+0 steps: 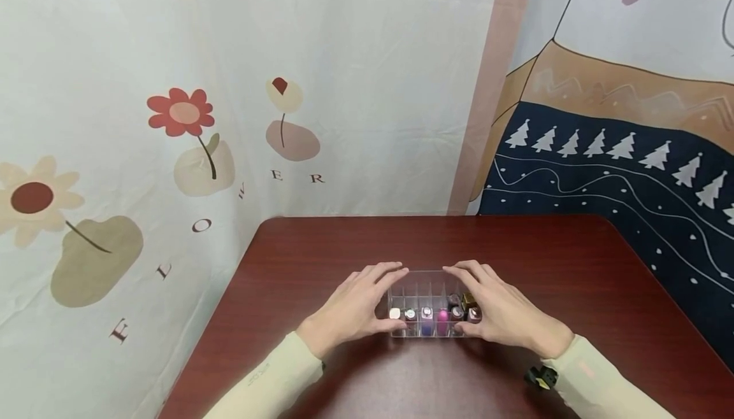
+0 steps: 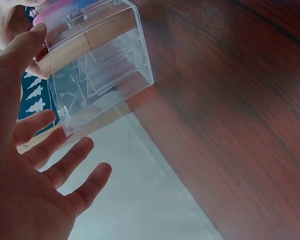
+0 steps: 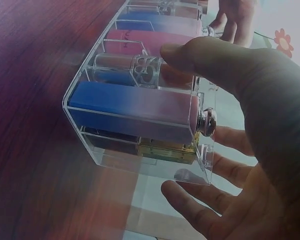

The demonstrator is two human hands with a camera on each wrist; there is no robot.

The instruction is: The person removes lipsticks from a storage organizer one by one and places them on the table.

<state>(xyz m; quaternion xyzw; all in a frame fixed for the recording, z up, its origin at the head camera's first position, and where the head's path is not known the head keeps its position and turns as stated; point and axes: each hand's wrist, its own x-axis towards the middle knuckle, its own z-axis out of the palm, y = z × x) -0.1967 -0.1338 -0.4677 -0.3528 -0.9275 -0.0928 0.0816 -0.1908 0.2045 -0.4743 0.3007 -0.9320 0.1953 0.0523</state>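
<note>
A clear plastic lipstick organizer (image 1: 417, 283) with several compartments sits on the table. Its front row holds several lipsticks, among them a blue-purple one (image 1: 427, 325) and a pink one (image 1: 443, 322). Behind them at the right end stands a dark and gold tube (image 1: 469, 300). My left hand (image 1: 360, 304) is at the organizer's left end, thumb at the front, fingers spread toward the back. At the right end my right hand (image 1: 507, 309) mirrors it, its thumb (image 3: 190, 57) over the front. Whether the fingertips press the plastic, I cannot tell.
The organizer stands on a dark red-brown wooden table (image 1: 321, 250). A pale cloth with printed flowers (image 1: 373, 88) hangs behind and to the left. A dark blue cloth with white trees (image 1: 602, 177) hangs on the right. A black band (image 1: 541, 377) is on the right wrist.
</note>
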